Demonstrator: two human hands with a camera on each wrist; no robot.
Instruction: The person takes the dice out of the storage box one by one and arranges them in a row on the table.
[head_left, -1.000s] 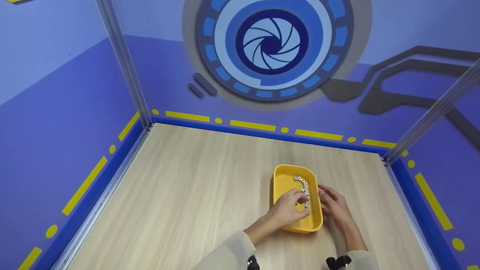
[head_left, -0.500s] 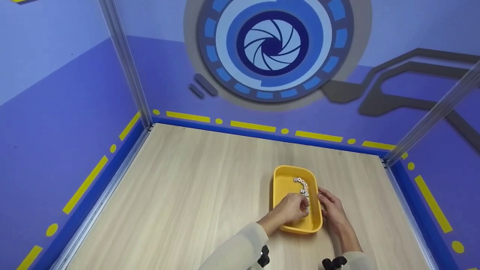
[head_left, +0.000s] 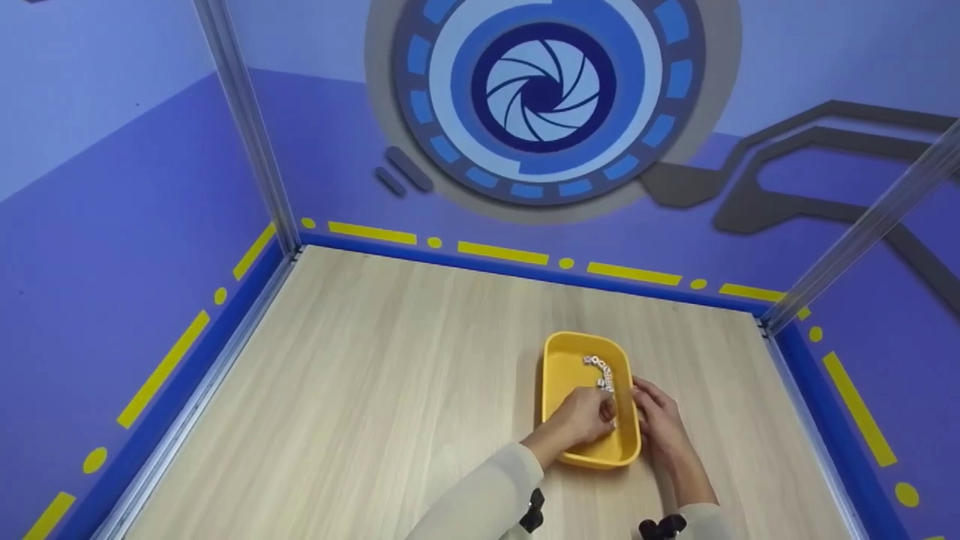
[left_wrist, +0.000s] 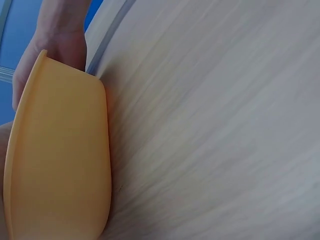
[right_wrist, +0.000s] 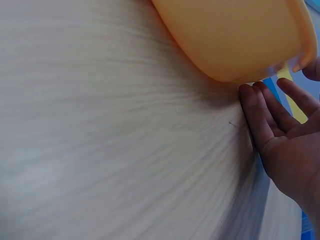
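Observation:
A yellow rectangular tray [head_left: 559,375] lies on the table, holding a curved row of small white dice-like cubes [head_left: 606,371] with dark and reddish marks. My left hand [head_left: 583,416] reaches in over its left side, fingers curled and thumb near the index finger at the row's near end. A white cube [head_left: 613,424] shows at the thumb tip; the curled fingers hide others. Outside the tray's right wall is my right hand [head_left: 664,416]. In the right wrist view its fairly straight fingers [right_wrist: 257,112] lie close to the tray's outer wall [right_wrist: 235,45].
Light wood table [head_left: 390,360] surrounds the tray. Blue and purple printed panels stand at the back [head_left: 480,202] and on both sides, joined by metal corner posts [head_left: 255,142]. A black strap mount [head_left: 664,527] sits on the right wrist.
My left hand has moved slightly right, and its thumb and index finger have closed together from a wider spread. The right hand stays beside the tray's right wall.

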